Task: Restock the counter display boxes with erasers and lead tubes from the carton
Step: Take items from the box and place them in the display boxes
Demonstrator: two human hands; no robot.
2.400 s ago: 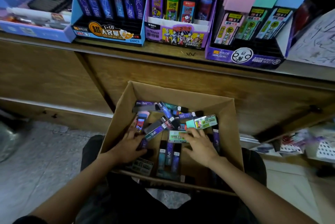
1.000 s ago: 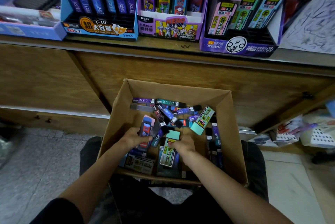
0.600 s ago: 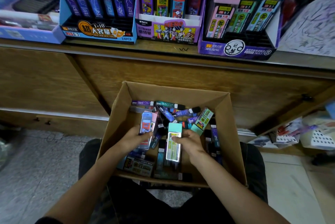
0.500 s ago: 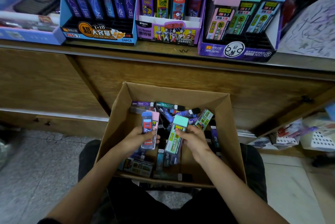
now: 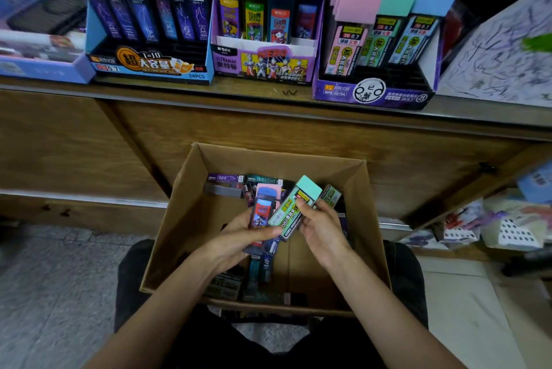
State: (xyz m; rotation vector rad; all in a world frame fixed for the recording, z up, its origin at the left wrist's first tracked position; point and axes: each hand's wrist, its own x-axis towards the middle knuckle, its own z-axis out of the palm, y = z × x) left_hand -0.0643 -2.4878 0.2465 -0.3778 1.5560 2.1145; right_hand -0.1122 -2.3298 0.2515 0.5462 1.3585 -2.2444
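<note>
An open cardboard carton (image 5: 185,198) sits on my lap, holding several loose lead tubes and erasers. Above it my left hand (image 5: 239,234) grips a blue-capped lead case (image 5: 263,210) with a pink one behind it. My right hand (image 5: 322,228) holds a mint-capped lead tube (image 5: 294,204), tilted, its lower end touching my left fingers. On the counter stand three display boxes: a blue box of dark tubes (image 5: 149,65), a purple Ultraman box (image 5: 263,65) and a purple box of pink, mint and blue tubes (image 5: 373,90).
The wooden counter edge (image 5: 268,102) runs across above the carton. A light blue tray (image 5: 44,66) lies at the far left, scribbled paper (image 5: 501,63) at the right. Cluttered low shelves (image 5: 493,225) are on the right, tiled floor (image 5: 59,294) on the left.
Both hands picked items out of the carton and lifted them. The mint-capped tube in my right hand rose and tilted toward the left hand's cases; the two hands came together.
</note>
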